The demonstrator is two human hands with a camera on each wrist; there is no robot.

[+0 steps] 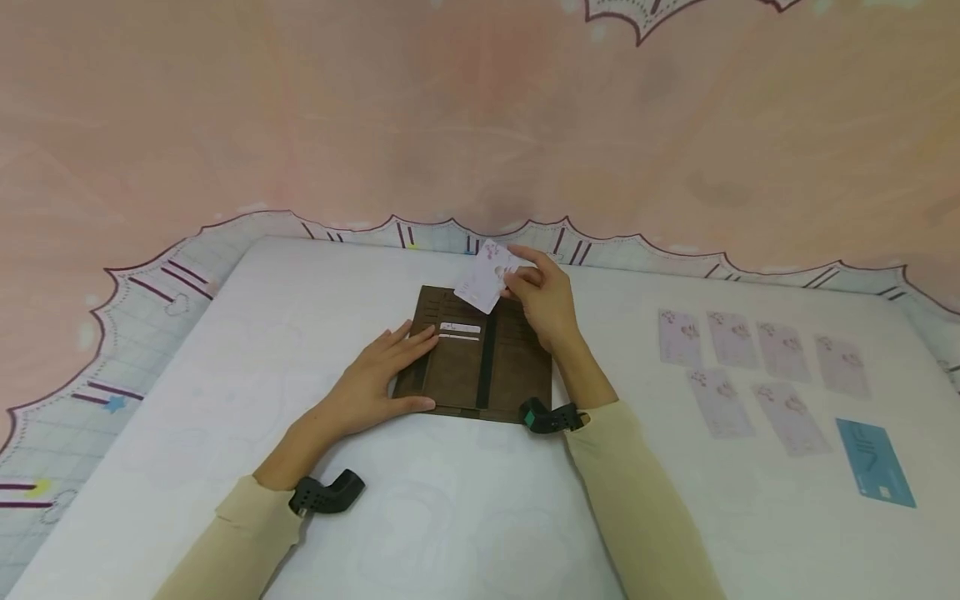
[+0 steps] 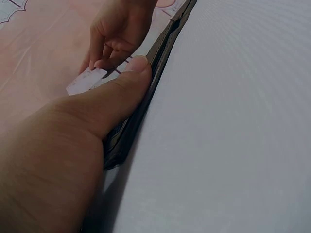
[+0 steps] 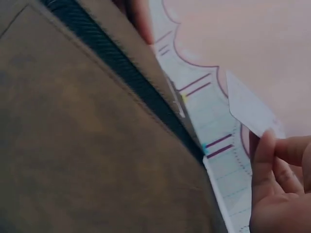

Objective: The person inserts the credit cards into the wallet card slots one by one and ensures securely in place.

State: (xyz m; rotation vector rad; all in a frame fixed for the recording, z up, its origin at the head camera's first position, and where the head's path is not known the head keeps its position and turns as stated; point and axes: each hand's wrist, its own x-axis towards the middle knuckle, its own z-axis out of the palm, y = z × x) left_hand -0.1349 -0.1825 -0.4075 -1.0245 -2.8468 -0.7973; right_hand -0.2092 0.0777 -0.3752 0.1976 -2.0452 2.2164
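Observation:
A brown wallet (image 1: 517, 367) lies unfolded on the white table, a dark band running down its middle. White card edges (image 1: 460, 327) show in slots on its left half. My left hand (image 1: 378, 371) rests on the wallet's left side with fingers spread; its thumb (image 2: 121, 90) lies along the near edge in the left wrist view. Above the wallet's far edge, my right hand (image 1: 546, 300) pinches a pale card (image 1: 482, 279) with pinkish print between thumb and fingers. The card is held tilted; in the right wrist view the same card (image 3: 250, 104) appears apart from the wallet.
Several pale pink-printed cards (image 1: 737, 339) lie in two rows on the right of the table (image 1: 225, 375). A blue card (image 1: 876, 462) lies nearer, at the far right. A patterned peach cloth (image 1: 450, 125) stretches beyond the table's far edge.

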